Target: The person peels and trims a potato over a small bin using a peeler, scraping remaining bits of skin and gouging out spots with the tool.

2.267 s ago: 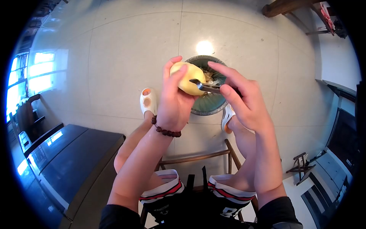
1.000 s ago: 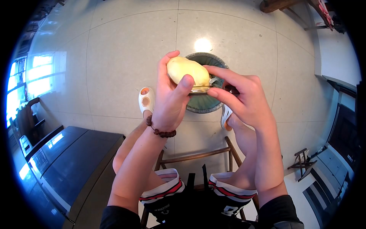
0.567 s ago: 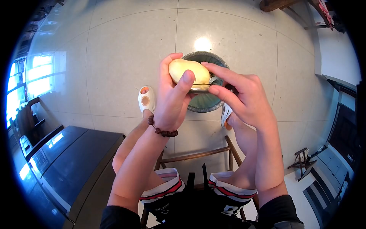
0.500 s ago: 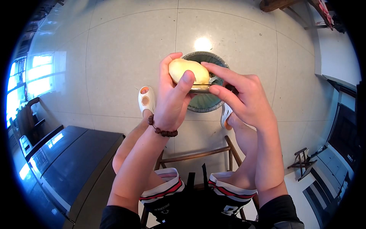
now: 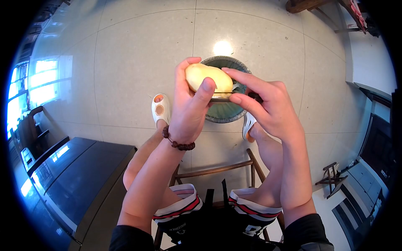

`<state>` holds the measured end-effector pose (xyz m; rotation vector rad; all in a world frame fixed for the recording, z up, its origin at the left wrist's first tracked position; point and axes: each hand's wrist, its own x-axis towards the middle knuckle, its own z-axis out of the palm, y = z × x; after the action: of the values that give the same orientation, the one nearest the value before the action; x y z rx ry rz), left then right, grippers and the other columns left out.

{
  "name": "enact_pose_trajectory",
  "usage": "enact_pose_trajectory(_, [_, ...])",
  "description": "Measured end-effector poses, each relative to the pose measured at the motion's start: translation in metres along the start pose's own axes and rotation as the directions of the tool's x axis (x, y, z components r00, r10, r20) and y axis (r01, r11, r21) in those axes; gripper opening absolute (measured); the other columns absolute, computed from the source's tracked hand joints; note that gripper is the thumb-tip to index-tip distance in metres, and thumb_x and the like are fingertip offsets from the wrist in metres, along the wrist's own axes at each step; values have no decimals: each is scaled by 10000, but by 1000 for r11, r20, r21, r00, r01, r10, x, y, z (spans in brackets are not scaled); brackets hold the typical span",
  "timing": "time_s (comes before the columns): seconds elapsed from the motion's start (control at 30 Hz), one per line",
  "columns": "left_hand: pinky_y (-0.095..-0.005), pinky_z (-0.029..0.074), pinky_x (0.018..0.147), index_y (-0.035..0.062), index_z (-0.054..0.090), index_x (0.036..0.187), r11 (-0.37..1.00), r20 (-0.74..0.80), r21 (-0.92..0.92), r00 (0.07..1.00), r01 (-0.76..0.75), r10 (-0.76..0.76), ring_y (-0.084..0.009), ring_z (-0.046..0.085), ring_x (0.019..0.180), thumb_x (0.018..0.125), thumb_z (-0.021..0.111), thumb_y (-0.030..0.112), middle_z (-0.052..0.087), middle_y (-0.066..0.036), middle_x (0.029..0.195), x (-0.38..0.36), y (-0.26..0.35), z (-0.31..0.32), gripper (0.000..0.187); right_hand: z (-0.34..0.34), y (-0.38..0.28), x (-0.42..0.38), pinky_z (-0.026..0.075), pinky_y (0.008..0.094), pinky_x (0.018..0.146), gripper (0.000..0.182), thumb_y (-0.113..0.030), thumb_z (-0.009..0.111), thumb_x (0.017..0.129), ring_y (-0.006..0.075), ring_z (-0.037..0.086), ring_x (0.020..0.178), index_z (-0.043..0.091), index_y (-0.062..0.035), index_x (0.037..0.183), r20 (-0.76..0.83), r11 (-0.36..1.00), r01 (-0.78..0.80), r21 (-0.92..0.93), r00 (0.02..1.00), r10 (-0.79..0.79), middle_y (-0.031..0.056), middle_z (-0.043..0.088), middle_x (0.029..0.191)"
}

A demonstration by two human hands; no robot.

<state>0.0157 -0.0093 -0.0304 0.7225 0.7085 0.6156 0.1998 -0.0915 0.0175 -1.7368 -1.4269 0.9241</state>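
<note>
A pale yellow potato (image 5: 207, 79), its surface smooth and peeled-looking, rests in my left hand (image 5: 190, 98). The fingers wrap its far left side and the thumb presses on its near side. In my right hand (image 5: 268, 98) is a knife (image 5: 222, 99) with a dark handle, mostly covered by the fingers. Its thin blade lies flat along the potato's near edge, touching it. My right index fingertip rests on the potato's right end, and the thumb is on the blade.
Below my hands a round green bin (image 5: 226, 115) stands on the tiled floor (image 5: 142, 54), with scraps partly visible inside. White clogs (image 5: 161, 109) are on either side of it. A dark glossy table (image 5: 83, 175) is at left, a wooden stool (image 5: 333, 180) at right.
The potato has turned or shifted slightly to the right in my left hand. Both hands stay nearly where they were, the blade still against the potato.
</note>
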Motion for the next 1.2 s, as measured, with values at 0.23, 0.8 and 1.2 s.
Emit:
enact_pose_trajectory(0.23, [-250,499,769,118,380,1473,997,-55,27,996,-74,75,-108,593,995,943,788,541,597,-64,1174,2,-4,0,791,0,1,1,470,301,586,488,-140,770,929,162,571,573,695,-86,1408,2,1000,28,-10,1000,-28,111,670,702])
enact_pose_trajectory(0.8, [-249,500,812,93,422,1388,995,-16,48,996,-92,93,-103,586,991,899,806,605,587,-55,1129,0,0,-3,805,-3,2,2,453,332,535,496,-250,809,876,233,577,543,746,-35,1319,-56,935,251,-251,960,-273,109,644,686])
enact_pose_trajectory(1.2, [-291,523,894,90,428,1378,997,-6,8,997,-73,73,-128,601,1077,875,839,589,608,-71,1169,-1,2,-2,819,-3,1,4,386,345,477,501,-377,807,857,200,502,487,779,-90,1267,-75,880,291,-376,937,-342,31,516,598])
